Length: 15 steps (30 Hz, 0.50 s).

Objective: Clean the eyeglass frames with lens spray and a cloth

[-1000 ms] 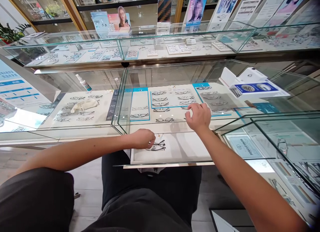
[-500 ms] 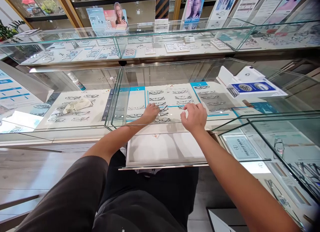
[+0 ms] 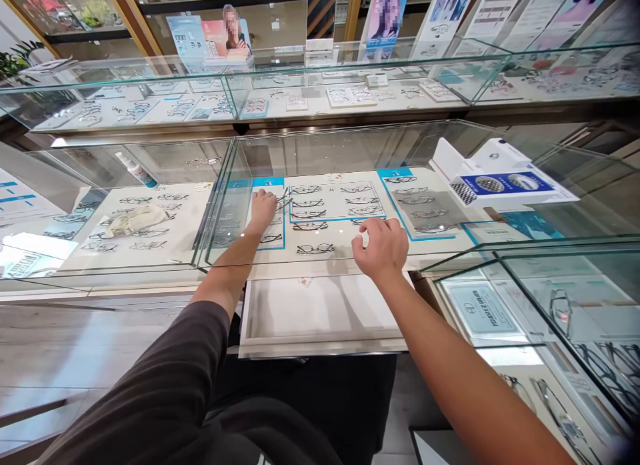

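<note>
Your left hand [image 3: 263,207] is deep inside the glass case [image 3: 350,145], with the arm stretched forward under the top pane. It lies over the card [image 3: 269,182] with the blue border, and its fingers [image 3: 269,197] are closed on a thin dark frame [image 3: 285,199]. The frame sticks out to the right of the hand, with the temples pointing up (the glass gives reflections here, so I cannot tell if the frame touches the card). Your right hand [image 3: 383,248] hovers nearer to you, at the front edge of the case floor. Its fingers are loosely curled, the thumb and the forefinger are a little apart, and nothing is between them. A single frame [image 3: 315,249] lies just to the left of this hand, and rows of other frames [image 3: 334,199] lie on the outlined panel between your two hands. Below the right wrist a pale tray [image 3: 320,311] is pulled out toward you. In the next section of the case, to the left, a crumpled cloth [image 3: 136,218] lies among more frames and a small spray bottle [image 3: 134,169] lies behind it. On the right, a white and blue box [image 3: 500,179] sits on top of the glass.
</note>
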{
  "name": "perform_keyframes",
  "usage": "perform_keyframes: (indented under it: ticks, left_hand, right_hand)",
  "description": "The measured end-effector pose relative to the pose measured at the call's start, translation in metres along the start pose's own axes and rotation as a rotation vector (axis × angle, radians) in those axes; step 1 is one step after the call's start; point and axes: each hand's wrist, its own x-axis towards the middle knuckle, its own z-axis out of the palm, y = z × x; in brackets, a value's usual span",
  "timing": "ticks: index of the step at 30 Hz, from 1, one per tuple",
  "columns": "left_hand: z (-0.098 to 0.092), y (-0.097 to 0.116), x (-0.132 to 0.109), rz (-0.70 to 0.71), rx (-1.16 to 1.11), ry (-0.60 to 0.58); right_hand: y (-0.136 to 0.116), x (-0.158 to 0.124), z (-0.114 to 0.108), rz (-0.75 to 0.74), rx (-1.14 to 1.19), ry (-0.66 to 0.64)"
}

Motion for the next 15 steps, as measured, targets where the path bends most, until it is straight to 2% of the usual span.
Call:
perform_keyframes:
  ticks: [4, 9, 15]
  left_hand:
    - [0.010, -0.016, 0.003, -0.049, 0.033, -0.006]
    - [0.022, -0.024, 0.005, -0.072, 0.057, -0.039]
    - [0.027, -0.031, 0.003, -0.102, 0.049, -0.073]
  right_hand:
    - [0.000, 0.000, 0.000, 0.004, -0.001, -0.014]
    - [0.000, 0.000, 0.000, 0.020, -0.021, -0.042]
    - [0.002, 0.000, 0.001, 0.004, 0.018, -0.003]
